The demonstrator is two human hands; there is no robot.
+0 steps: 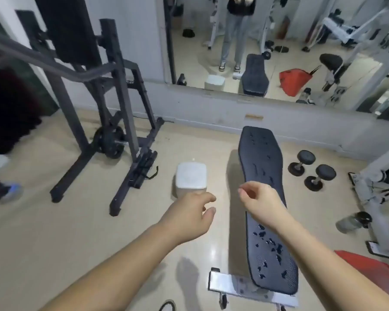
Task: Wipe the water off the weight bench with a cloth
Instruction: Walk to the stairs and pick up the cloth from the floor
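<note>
Hidden: weight bench (261,153) middle, behind right hand (262,198).

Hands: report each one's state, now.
Left hand: open, fingers relaxed, holding nothing.
Right hand: open, fingers loosely curled, holding nothing.

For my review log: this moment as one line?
phase: wiping not begun; left hand: empty, by white box; right hand: empty, over weight bench; water drops: on bench; cloth: not visible
</note>
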